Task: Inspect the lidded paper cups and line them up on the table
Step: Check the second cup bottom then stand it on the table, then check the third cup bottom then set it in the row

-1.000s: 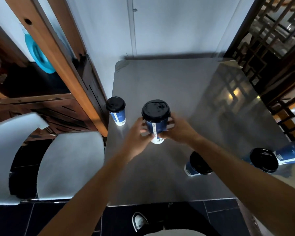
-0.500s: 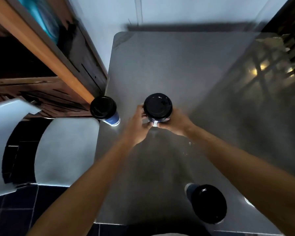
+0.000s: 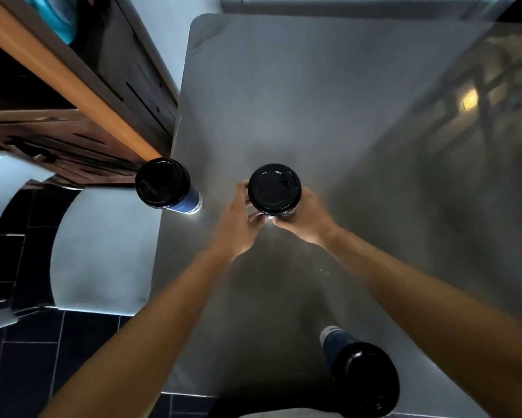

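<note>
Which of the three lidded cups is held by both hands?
The middle cup, between left hand and right hand; the others stand untouched.

Grey, glossy table (image 3: 329,95) seen from above. Three lidded blue paper cups standing upright: left-edge cup (image 3: 166,186), centre cup (image 3: 274,188) clasped between two hands, near-edge cup (image 3: 360,377). Cups well apart.

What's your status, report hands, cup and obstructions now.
Left hand and right hand both clasped on the middle cup, upright. One cup at the table's left edge, another cup near. Table ahead bare.
</note>
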